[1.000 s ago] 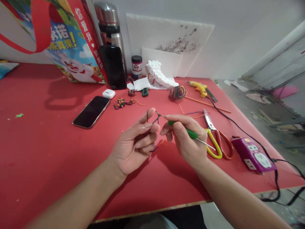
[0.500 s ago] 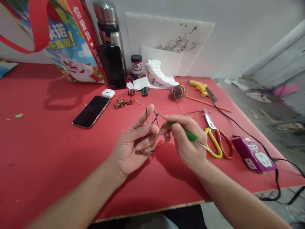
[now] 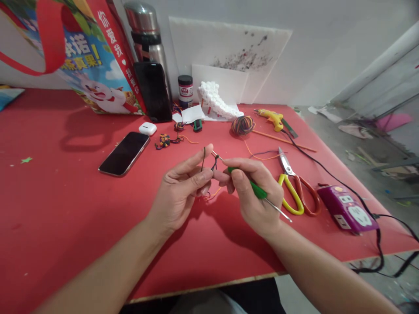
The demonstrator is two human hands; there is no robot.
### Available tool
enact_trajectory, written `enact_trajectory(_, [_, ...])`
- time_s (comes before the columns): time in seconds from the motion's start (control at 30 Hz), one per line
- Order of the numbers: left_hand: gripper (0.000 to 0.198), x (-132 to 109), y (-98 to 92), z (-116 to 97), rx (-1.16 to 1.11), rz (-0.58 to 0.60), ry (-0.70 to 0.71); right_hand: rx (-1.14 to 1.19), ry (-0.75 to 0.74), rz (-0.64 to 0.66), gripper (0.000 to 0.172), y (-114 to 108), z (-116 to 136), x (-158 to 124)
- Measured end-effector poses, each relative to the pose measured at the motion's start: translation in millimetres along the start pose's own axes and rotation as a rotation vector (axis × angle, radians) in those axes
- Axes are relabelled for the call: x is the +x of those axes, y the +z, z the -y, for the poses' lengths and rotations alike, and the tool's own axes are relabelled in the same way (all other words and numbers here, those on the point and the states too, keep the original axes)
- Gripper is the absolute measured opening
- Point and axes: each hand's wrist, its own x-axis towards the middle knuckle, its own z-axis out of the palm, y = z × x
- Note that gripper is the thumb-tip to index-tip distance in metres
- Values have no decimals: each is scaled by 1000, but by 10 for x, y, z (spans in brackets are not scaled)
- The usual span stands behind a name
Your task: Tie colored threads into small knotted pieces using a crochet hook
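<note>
Right hand (image 3: 260,205) is gripping green-handled hook (image 3: 258,190); left hand (image 3: 178,192) is pinching dark yarn (image 3: 214,165), which is looping around hook near its tip, between hands. Scissors (image 3: 290,174) are lying beside right hand; multicolored yarn ball (image 3: 242,125) is sitting farther back.
</note>
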Motion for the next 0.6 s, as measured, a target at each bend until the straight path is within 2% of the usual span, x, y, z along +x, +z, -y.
enact_trajectory(0.13, [36, 2, 2, -55, -6, 29, -21, -20, -35, 15, 19, -3, 5, 16])
enact_trajectory(0.3, [37, -11, -1, -89, -141, 74, -145, -49, -84, 31, 20, -7, 7, 27])
enact_trajectory(0.6, [37, -31, 56, -13, -360, -20, -269, -147, -98, 12, 26, 9, -14, -42])
